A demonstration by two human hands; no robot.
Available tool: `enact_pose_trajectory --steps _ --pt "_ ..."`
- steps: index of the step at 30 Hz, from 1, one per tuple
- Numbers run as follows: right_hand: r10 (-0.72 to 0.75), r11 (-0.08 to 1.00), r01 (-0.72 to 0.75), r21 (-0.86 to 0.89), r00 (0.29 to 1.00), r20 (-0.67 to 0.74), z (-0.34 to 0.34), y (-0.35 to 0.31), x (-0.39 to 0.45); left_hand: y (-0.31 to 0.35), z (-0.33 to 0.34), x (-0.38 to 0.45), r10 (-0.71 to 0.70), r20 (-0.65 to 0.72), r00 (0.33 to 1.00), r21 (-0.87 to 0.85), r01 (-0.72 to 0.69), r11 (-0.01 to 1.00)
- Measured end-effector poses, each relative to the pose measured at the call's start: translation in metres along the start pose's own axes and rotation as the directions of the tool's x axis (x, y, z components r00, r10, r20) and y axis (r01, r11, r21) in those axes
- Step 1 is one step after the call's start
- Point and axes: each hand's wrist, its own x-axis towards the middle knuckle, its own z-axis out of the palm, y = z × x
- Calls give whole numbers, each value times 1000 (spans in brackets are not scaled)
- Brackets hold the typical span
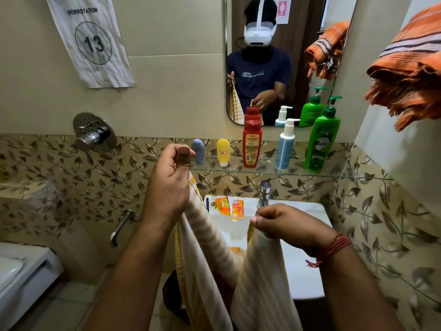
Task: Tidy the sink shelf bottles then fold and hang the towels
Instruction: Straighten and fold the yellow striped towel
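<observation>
Towel-folding is in hand — the bottles [252, 144] stand in a row on the far shelf [262, 172]. The left hand [169, 180] and right hand [284, 223] each pinch a top corner of the striped towel [210, 254], which hangs near, over the sink [300, 259]. Next, probably — bring the corners together.

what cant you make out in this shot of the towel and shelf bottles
Head view only:
- White and yellow striped towel: lower end cut off by the bottom edge.
- Grey-blue squeeze bottle: left side hidden behind the left hand.
- Orange striped towel: its hanger is beyond the right edge.
- Red bottle: label print too small.
</observation>
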Motion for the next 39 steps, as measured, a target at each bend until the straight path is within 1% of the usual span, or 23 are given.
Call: enact_pose_trajectory --steps 3,5,6,7,8,9,10,11,12,14,15,17,18,20,22,23,25,27,29,31,33,36,39 --pt "29 999 -30 29 998 64 -5 18 -4 -2 -2 1 -9 -36 999 -24 8 1000" --pt "59 998 -60 19 997 51 -8 26 -9 -3 -4 1 -23 -65 998 -34 21 999" --pt "79 995 -77 -70 997 25 -9 28 -11 -3 -4 1 -28 -75 997 -36 26 999" --pt "113 966 -110 -234 994 -1 -11 31 -12 -3 -4 1 -32 -77 997 -35 29 999" --pt "160 889 -158 -431 987 -32 -12 34 -12 -3 -3 0 -33 -73 997 -31 31 999" --pt "207 777 -207 -594 976 -69 -13 36 -14 -3 -2 -2 -32 -66 997 -29 30 999" --pt "254 681 -257 -686 961 -108 -12 38 -16 -2 -1 -3 -29 -61 998 -32 27 999" --pt "293 629 -305 -715 945 -146 -12 39 -18 -2 0 -5 -23 -60 998 -36 21 999" --pt "324 613 -346 -710 930 -173 -12 40 -21 -2 0 -6 -19 -59 998 -34 17 999" --pt "351 650 -376 -661 919 -178 -12 38 -27 -2 1 -9 -18 -54 998 -19 17 1000" --pt "354 709 -382 -593 920 -168 -12 37 -31 -2 1 -11 -23 -51 998 -15 22 1000" --pt "325 857 -349 -380 937 -128 -11 26 -39 -4 3 -15 -38 -39 999 -2 38 999" --pt "284 916 -303 -262 953 -110 -9 19 -44 -5 5 -18 -42 -31 999 4 43 999" --pt "178 984 -176 26 981 -75 -4 3 -52 -7 8 -24 -58 -13 998 7 58 998" --pt "109 945 -93 313 993 -35 6 -12 -58 -7 14 -32 -89 22 996 18 88 996" --pt "81 911 -69 407 997 -13 12 -18 -60 -7 18 -36 -108 44 993 23 107 994" --pt "15 867 -5 499 1000 -16 26 -26 -62 -8 25 -46 -158 95 983 15 158 987" --pt "-31 867 86 491 992 -119 39 -29 -61 -8 32 -56 -218 170 961 -30 226 974" --pt "-83 906 184 381 960 -268 49 -32 -60 -7 37 -65 -249 262 933 -76 277 958" --pt "-156 936 259 239 913 -377 55 -34 -60 -6 42 -75 -244 296 924 -133 293 947" --pt "-169 945 271 180 881 -442 58 -33 -61 -5 47 -84 -222 298 928 -198 288 937" --pt "-128 952 250 174 847 -517 61 -30 -62 -4 53 -95 -244 309 919 -302 338 891" --pt "-87 959 216 182 839 -537 64 -28 -65 -4 52 -104 -279 308 909 -343 380 859"
